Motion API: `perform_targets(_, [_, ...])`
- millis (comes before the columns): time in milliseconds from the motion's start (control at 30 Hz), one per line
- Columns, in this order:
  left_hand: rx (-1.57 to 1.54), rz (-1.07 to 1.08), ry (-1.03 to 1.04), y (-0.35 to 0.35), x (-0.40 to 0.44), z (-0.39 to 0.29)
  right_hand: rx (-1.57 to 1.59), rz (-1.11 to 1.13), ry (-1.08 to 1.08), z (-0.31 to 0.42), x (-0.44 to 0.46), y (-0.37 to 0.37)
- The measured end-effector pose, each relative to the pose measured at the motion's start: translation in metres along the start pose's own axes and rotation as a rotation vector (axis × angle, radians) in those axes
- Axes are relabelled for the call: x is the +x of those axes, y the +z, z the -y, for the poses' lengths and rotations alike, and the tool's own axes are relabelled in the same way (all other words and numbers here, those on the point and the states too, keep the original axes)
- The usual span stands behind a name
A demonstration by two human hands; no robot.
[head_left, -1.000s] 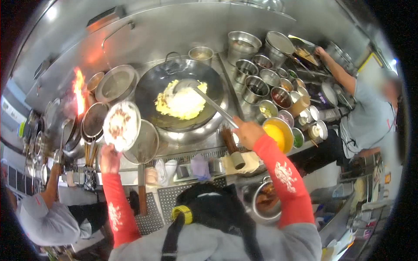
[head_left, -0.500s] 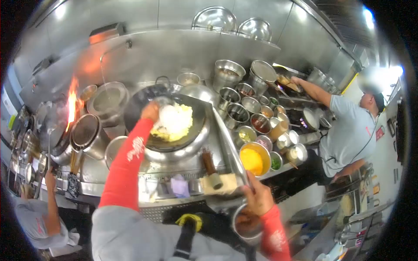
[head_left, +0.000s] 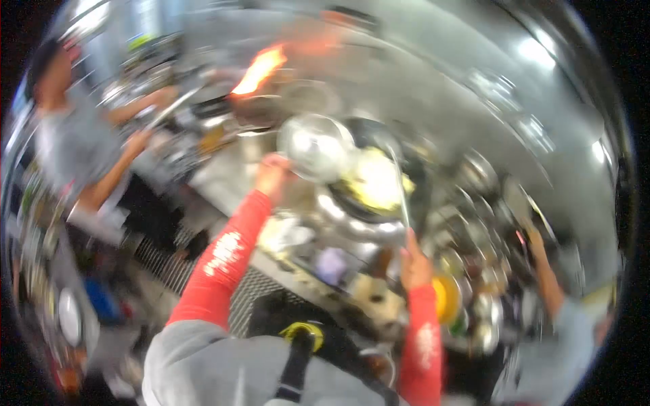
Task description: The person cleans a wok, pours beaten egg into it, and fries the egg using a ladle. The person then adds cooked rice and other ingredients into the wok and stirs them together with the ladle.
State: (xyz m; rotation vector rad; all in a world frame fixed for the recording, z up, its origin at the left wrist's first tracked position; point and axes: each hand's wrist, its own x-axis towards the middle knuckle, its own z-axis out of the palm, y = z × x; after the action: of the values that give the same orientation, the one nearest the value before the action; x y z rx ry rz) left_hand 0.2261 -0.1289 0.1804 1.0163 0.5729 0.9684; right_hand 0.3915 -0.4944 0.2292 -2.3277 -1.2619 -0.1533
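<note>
My left hand is closed on the near left edge of a round metal bowl, which looks empty and stands out beside the wok. The dark wok holds a pale yellow and white food, blurred by motion. Lower right of the wok, my right hand grips the handle of a long metal ladle that reaches up over the food. A container of orange-yellow liquid sits just right of my right wrist.
Flames rise behind a pot at the upper left. A co-worker holds a long tool at the left; another co-worker reaches in from the right. Many metal containers crowd the right side. A purple cloth lies on the near edge.
The view has swung left and tilted. The white bowl with brown bits is gone from my left hand, which now holds a metal bowl. The ladle is back over the wok.
</note>
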Motion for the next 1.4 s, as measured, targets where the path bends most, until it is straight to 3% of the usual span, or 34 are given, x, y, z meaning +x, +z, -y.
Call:
perform_targets(33, [0.19, 0.005, -0.062, -0.032, -0.033, -0.015, -0.052, 0.13, 0.013, -0.016, 0.007, 0.022])
perform_targets(67, [-0.027, 0.001, -0.086, -0.067, -0.061, -0.014, -0.101, 0.247, 0.025, -0.028, 0.009, 0.041])
perform_targets(100, [-0.005, -0.079, -0.128, -0.09, -0.109, -0.044, -0.139, 0.343, 0.042, -0.033, 0.013, 0.056])
perform_targets(133, [-0.18, -0.05, -0.108, -0.137, -0.135, -0.028, -0.183, 0.411, 0.063, -0.03, 0.016, 0.06])
perform_targets(167, [-0.299, -0.041, -0.128, -0.16, -0.183, -0.058, -0.258, 0.531, 0.138, 0.007, 0.015, 0.039])
perform_targets(200, [-0.185, -0.099, -0.075, -0.203, -0.218, -0.062, -0.409, 0.537, 0.131, 0.052, 0.015, 0.026])
perform_targets(267, [-0.207, -0.274, -0.043, -0.27, -0.285, -0.075, -0.35, -0.153, -0.529, 0.023, 0.012, 0.06])
perform_targets(367, [-0.326, -0.603, 0.161, -0.334, -0.371, -0.102, 0.341, 0.102, -0.293, 0.1, 0.017, 0.059])
perform_targets(467, [-0.409, -0.892, 0.461, -0.406, -0.413, -0.123, 0.293, 0.42, -0.462, 0.192, 0.017, 0.052])
perform_targets(600, [-0.528, -1.192, 0.646, -0.515, -0.441, -0.181, 0.482, 0.502, -0.665, 0.246, 0.016, 0.118])
perform_targets(633, [-0.543, -1.181, 0.719, -0.539, -0.446, -0.209, 0.519, 0.577, -0.6, 0.261, 0.013, 0.133])
perform_targets(667, [-0.478, -1.308, 0.801, -0.562, -0.45, -0.233, 0.45, 0.603, -0.646, 0.276, 0.012, 0.15])
perform_targets(733, [-0.507, -1.353, 0.914, -0.655, -0.47, -0.263, 0.289, 0.665, -0.736, 0.311, -0.002, 0.165])
perform_targets(767, [-0.561, -1.405, 1.019, -0.68, -0.477, -0.285, 0.203, 0.717, -0.679, 0.349, -0.017, 0.153])
perform_targets(867, [-0.516, -1.483, 1.135, -0.764, -0.517, -0.338, 0.245, 0.777, -0.824, 0.364, -0.016, 0.187])
perform_targets(900, [-0.679, -1.593, 1.191, -0.768, -0.524, -0.359, 0.284, 0.763, -0.82, 0.373, -0.019, 0.19])
perform_targets(967, [0.505, -2.131, 0.694, -0.733, -0.536, -0.374, 0.257, 0.78, -0.819, 0.382, -0.02, 0.201])
perform_targets(1000, [1.123, -2.211, 0.33, -0.724, -0.54, -0.375, 0.242, 0.793, -0.821, 0.388, -0.021, 0.203])
perform_targets(1033, [0.612, -2.088, 0.591, -0.738, -0.541, -0.375, 0.197, 0.767, -0.885, 0.395, -0.022, 0.203])
perform_targets(1100, [-0.341, -1.606, 0.97, -0.784, -0.541, -0.375, 0.11, 0.71, -1.003, 0.409, -0.028, 0.202])
perform_targets(1200, [0.082, -1.622, 0.472, -0.855, -0.536, -0.333, 0.064, 1.007, -0.8, 0.382, -0.033, 0.243])
perform_targets(1233, [0.775, -1.787, 0.054, -0.87, -0.528, -0.326, 0.034, 0.86, -1.06, 0.402, -0.046, 0.229])
perform_targets(1267, [0.974, -1.8, 0.007, -0.885, -0.521, -0.318, -0.081, 1.034, -0.922, 0.405, -0.053, 0.232])
perform_targets(1333, [1.386, -1.791, -0.076, -0.85, -0.506, -0.326, -0.292, 1.357, -0.608, 0.404, -0.066, 0.238])
perform_targets(1400, [1.518, -1.781, 0.059, -0.896, -0.505, -0.309, -0.336, 1.347, -0.624, 0.413, -0.073, 0.232])
